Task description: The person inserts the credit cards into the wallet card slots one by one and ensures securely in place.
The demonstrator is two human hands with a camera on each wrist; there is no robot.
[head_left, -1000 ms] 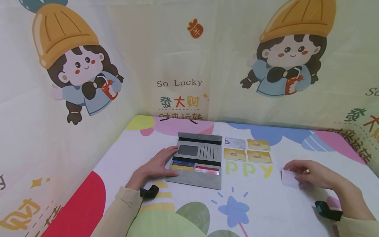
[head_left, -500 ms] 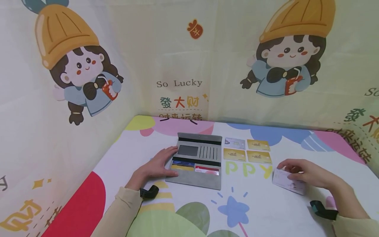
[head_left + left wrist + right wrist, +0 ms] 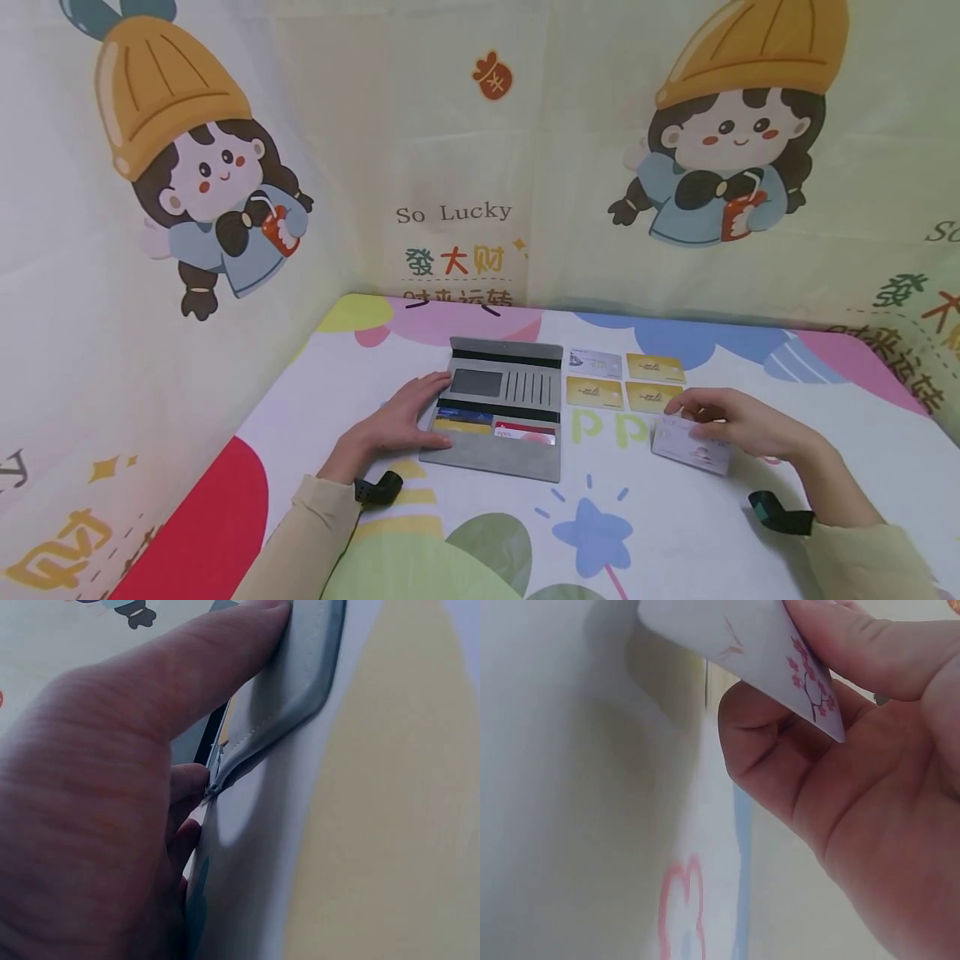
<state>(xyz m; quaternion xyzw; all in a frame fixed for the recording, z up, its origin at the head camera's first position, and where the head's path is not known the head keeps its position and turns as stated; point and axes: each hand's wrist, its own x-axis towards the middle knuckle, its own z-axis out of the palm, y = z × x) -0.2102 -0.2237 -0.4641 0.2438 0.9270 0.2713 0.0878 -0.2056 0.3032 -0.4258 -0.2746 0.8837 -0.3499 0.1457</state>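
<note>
A grey wallet (image 3: 510, 464) lies unfolded on the table in the head view, with a blue-and-gold card (image 3: 463, 421) and a red-and-white card (image 3: 525, 432) in its lower pockets. My left hand (image 3: 397, 425) rests at its left edge; the thumb (image 3: 217, 656) lies across the lower flap while the relaxed fingers touch the side. To the right, my right hand (image 3: 757, 425) pinches a pale VIP card (image 3: 688, 446) between thumb and fingers, tilted over the table. In the right wrist view this card (image 3: 772, 660) shows a pink blossom branch.
Right of the wallet, a silver card (image 3: 595, 363) and several gold cards (image 3: 594, 392) lie face up in two rows. Patterned cloth covers the table (image 3: 675, 533). A printed curtain (image 3: 585, 167) hangs behind it and on the left.
My right hand has carried the pale card leftward, closer to the laid-out cards and the wallet. The left hand and the wallet have stayed in place.
</note>
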